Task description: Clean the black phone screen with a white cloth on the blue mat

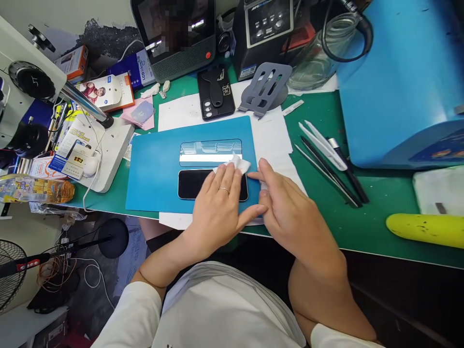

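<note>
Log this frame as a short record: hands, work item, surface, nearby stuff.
left hand: laid flat, fingertips over a white wipe, above the phone
left hand point: left hand
right hand: right hand at the phone's right end, a finger extended toward it; contact unclear
work item: phone, screen dark, partly covered by the left hand
surface: blue mat on a green tabletop
beyond phone: clear panel on the mat
further back: grey stand
right of mat: slim tools lying together
</note>
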Tool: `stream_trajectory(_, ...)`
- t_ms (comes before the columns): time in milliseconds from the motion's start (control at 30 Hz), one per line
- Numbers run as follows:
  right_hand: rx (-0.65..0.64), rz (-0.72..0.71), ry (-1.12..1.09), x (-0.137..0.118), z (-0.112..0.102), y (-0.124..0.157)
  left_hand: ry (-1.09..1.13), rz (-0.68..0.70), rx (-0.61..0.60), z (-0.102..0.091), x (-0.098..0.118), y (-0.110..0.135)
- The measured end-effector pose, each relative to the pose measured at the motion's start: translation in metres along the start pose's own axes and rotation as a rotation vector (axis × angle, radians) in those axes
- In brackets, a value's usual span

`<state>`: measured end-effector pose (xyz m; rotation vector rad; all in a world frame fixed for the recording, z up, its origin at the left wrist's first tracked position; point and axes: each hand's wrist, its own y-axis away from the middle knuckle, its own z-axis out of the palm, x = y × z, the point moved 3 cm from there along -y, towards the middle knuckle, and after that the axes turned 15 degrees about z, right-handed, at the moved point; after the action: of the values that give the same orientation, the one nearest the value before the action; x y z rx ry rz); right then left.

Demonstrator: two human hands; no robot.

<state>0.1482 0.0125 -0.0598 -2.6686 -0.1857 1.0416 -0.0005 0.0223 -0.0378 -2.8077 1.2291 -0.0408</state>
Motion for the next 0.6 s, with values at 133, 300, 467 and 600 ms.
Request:
stream_trajectory(133, 0.004, 0.016, -0.026, 0.003, -0.001, 0.0, 0.013, 0.063, 0.008, 0.003, 0.008, -0.004)
stream_trajectory(300, 0.028, 0.021, -0.004, 0.001, -0.003, -0.001, 0.007, 0.135, 0.017, 0.004, 0.013, 0.013)
stream_trajectory(467, 0.016, 0.03, -0.001, -0.002, -0.004, -0.002, 0.008, 0.166, 0.016, 0.001, 0.017, 0.037)
stream_trajectory(600, 0.014, 0.029, -0.003, -0.004, -0.005, -0.003, 0.075, 0.104, -0.02, -0.006, 0.004, 0.058)
